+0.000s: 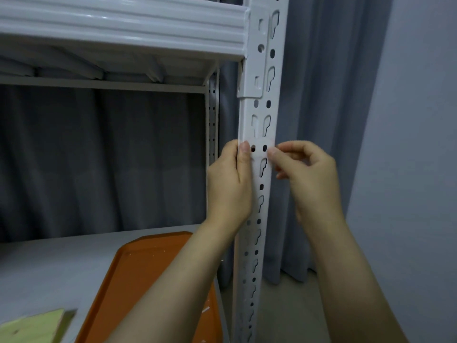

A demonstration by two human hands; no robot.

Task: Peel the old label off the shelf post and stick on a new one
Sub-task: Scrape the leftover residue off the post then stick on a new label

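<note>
Left hand [228, 184] grips the white shelf post [274, 120] from its left side just below the middle of the frame. Its thumb lies upright against the post's front, with the tip pressed on the left end of the label [259, 153]; its fingers go behind the post, out of sight. Right hand [306, 174], just right of the post, has its fingers curled and pinches the label's right end between thumb and forefinger. The label is a pale band across the post's front, between the two thumbs, with two dark holes showing in it. Lower in the frame an orange tray [138, 280] rests on the lower shelf [49, 263], with a pale wooden piece [32, 328] in the bottom left corner. A grey curtain [321, 95] hangs behind
</note>
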